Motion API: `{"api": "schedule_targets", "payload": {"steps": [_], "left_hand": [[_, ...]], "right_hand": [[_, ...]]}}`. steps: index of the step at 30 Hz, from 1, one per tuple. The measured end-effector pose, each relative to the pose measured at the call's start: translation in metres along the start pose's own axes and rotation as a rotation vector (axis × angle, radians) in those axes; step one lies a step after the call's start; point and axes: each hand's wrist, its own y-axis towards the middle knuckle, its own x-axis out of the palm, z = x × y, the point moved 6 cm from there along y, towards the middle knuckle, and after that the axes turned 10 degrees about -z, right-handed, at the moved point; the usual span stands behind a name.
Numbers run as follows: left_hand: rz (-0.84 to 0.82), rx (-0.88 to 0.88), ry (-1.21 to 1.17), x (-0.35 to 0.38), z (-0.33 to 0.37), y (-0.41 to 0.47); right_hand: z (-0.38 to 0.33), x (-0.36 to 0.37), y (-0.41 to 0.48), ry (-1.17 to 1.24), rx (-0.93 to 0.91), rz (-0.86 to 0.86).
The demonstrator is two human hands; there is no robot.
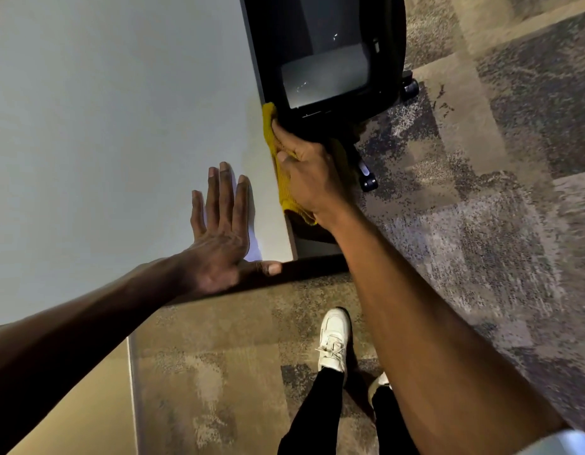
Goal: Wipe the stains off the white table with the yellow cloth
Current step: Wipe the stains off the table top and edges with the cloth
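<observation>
Head cam looking straight down at my arms, so here's the setup: my right hand (pixel 304 174) has the yellow cloth (pixel 279 165) bunched under the palm and fingers, pressed against the right edge of the white table (pixel 104 110), right where the tabletop drops off next to a black office chair (pixel 330 57). My left hand (pixel 222 231) is spread flat and empty on the tabletop near the corner, thumb hanging over the front edge, basically bracing me. The cloth looks like a soft knit thing, light and floppy, so I'd guess it won't push back at all and will fold or slide out unless I keep my whole palm on it. Best hold is probably a wad in the middle with the fingers clamped over the top, not a corner. Honestly can't make out any stains from this angle, the surface looks plain white to me.
</observation>
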Motion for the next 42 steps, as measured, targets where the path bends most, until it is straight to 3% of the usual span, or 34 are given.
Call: {"api": "schedule_targets", "payload": {"steps": [10, 14, 23, 28, 34, 38, 42], "left_hand": [[-0.108, -0.059, -0.012, -0.009, 0.013, -0.007], [-0.057, -0.095, 0.029, -0.007, 0.011, -0.005], [-0.005, 0.039, -0.010, -0.001, -0.002, -0.001], [0.020, 0.052, -0.001, -0.001, -0.002, -0.002], [0.060, 0.036, 0.019, 0.000, -0.006, 0.001], [0.114, 0.063, 0.009, 0.002, -0.008, 0.002], [0.171, 0.076, 0.008, 0.004, -0.011, 0.003]], "right_hand": [[0.045, 0.040, -0.173, 0.170, -0.007, -0.006], [0.032, 0.029, -0.143, 0.068, -0.013, -0.020], [-0.017, 0.006, -0.008, -0.087, 0.032, 0.014], [-0.020, 0.016, -0.053, -0.187, -0.014, 0.034], [0.008, 0.039, -0.163, -0.066, -0.021, 0.048], [0.006, 0.035, -0.143, -0.108, 0.023, 0.045], [-0.017, 0.026, -0.070, -0.335, 0.009, 0.069]]}}
